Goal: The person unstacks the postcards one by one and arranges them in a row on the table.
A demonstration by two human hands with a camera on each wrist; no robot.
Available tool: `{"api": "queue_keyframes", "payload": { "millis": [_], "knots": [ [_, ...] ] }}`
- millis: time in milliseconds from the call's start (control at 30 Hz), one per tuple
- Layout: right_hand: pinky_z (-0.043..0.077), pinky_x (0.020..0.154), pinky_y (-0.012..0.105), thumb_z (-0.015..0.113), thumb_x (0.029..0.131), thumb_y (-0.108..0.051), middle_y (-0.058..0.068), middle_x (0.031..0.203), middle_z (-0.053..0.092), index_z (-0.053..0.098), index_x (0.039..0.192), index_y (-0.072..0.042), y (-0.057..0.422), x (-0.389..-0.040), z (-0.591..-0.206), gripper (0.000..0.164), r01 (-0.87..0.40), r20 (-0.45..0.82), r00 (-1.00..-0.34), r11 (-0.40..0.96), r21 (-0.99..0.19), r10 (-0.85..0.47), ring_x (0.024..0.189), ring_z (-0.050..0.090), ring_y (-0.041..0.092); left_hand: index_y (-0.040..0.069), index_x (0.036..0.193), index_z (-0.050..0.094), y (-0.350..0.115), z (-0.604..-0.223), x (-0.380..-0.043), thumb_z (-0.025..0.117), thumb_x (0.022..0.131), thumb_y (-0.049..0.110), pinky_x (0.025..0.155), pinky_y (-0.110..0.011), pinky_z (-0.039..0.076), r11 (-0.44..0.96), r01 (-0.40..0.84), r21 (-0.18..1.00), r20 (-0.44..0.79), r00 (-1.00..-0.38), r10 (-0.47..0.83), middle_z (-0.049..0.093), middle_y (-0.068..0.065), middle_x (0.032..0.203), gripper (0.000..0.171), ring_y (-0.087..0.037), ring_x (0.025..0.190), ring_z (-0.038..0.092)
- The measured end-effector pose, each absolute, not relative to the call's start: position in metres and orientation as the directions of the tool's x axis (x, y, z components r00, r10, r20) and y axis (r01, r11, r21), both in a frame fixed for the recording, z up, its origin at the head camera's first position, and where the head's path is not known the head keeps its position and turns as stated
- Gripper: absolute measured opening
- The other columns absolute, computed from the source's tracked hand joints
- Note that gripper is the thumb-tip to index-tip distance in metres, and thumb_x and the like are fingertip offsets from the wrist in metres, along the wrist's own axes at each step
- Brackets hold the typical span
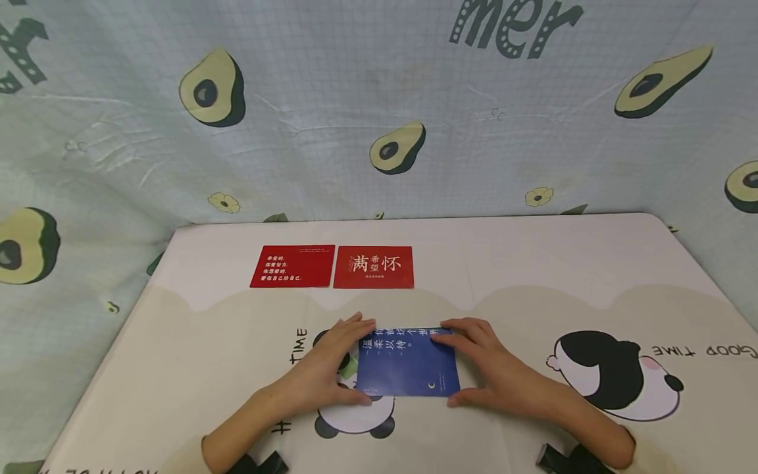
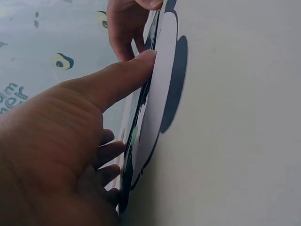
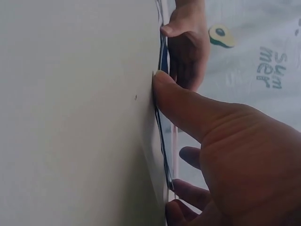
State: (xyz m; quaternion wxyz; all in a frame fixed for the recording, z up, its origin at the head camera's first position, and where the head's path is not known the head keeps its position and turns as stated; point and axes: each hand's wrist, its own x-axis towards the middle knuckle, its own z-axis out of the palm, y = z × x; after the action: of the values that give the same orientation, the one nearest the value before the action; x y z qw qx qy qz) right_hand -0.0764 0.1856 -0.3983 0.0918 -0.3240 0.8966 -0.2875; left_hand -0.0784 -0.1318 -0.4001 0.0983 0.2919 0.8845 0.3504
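Observation:
A blue card with white writing and a small crescent lies low over the printed panda on the table, in the head view. My left hand holds it at the left end, thumb at the near edge and fingers toward the far edge. At the right end my right hand grips it, its thumb by the near corner and its fingers over the far one. Both wrist views show the card nearly edge-on, so any gap beneath it is hard to judge. Farther back lie two red cards, one with lines of text, one with large characters.
The table wears a pale cover with printed cartoons, among them a black-and-white dog at the right. Behind it hangs a light curtain with avocado prints, down to the table's back edge.

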Motion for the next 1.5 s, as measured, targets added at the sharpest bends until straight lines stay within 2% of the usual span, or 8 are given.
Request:
{"api": "queue_keyframes", "payload": {
  "millis": [433,700,867,1033,1333,1500],
  "knots": [
    [0.041,0.101,0.045,0.083,0.072,-0.04,0.001,0.148,0.03,0.041,0.144,-0.024,0.183,-0.077,-0.396,0.084,-0.557,0.037,-0.766,0.634,-0.536,-0.641,0.134,0.023,0.02,0.011,0.147,0.036,-0.13,-0.398,-0.077,0.088,0.067,0.03,0.113,-0.048,0.019,0.587,0.49,0.645,0.059,-0.797,0.601,0.032,-0.004,0.151,0.098,-0.023,0.143,0.019],
    [0.043,0.1,0.042,0.083,0.071,-0.041,0.003,0.146,0.031,0.042,0.143,-0.022,0.182,-0.075,-0.396,0.085,-0.577,0.065,-0.763,0.631,-0.519,-0.643,0.133,0.025,0.02,0.011,0.146,0.037,-0.129,-0.398,-0.077,0.088,0.067,0.03,0.113,-0.047,0.02,0.602,0.514,0.611,0.067,-0.791,0.608,0.035,-0.001,0.149,0.096,-0.025,0.142,0.02],
    [0.045,0.098,0.043,0.083,0.071,-0.041,0.004,0.145,0.032,0.042,0.143,-0.021,0.183,-0.075,-0.398,0.085,-0.602,0.103,-0.754,0.62,-0.502,-0.649,0.132,0.027,0.022,0.015,0.146,0.038,-0.128,-0.397,-0.076,0.087,0.068,0.029,0.108,-0.046,0.032,0.603,0.488,0.631,0.047,-0.8,0.598,0.033,0.0,0.148,0.093,-0.022,0.14,0.024],
    [0.046,0.098,0.041,0.084,0.07,-0.04,0.005,0.144,0.033,0.044,0.142,-0.02,0.183,-0.074,-0.398,0.085,-0.606,0.125,-0.757,0.616,-0.504,-0.642,0.132,0.027,0.021,0.016,0.147,0.036,-0.127,-0.396,-0.075,0.087,0.067,0.028,0.1,-0.038,0.044,0.604,0.475,0.641,0.042,-0.807,0.59,0.03,-0.003,0.147,0.095,-0.019,0.135,0.028],
    [0.044,0.099,0.041,0.081,0.073,-0.042,0.004,0.147,0.028,0.041,0.144,-0.024,0.183,-0.073,-0.395,0.084,-0.559,0.041,-0.776,0.656,-0.507,-0.629,0.134,0.024,0.023,0.021,0.148,0.034,-0.124,-0.392,-0.075,0.088,0.067,0.028,0.095,-0.041,0.048,0.606,0.487,0.629,0.04,-0.798,0.601,0.029,-0.005,0.145,0.097,-0.022,0.132,0.03],
    [0.043,0.1,0.042,0.079,0.074,-0.046,0.003,0.147,0.027,0.041,0.144,-0.026,0.183,-0.074,-0.395,0.083,-0.556,0.023,-0.772,0.657,-0.509,-0.635,0.135,0.023,0.023,0.02,0.148,0.034,-0.123,-0.388,-0.075,0.088,0.068,0.029,0.097,-0.041,0.046,0.608,0.494,0.622,0.046,-0.798,0.601,0.029,-0.004,0.145,0.097,-0.021,0.133,0.03]
  ]
}}
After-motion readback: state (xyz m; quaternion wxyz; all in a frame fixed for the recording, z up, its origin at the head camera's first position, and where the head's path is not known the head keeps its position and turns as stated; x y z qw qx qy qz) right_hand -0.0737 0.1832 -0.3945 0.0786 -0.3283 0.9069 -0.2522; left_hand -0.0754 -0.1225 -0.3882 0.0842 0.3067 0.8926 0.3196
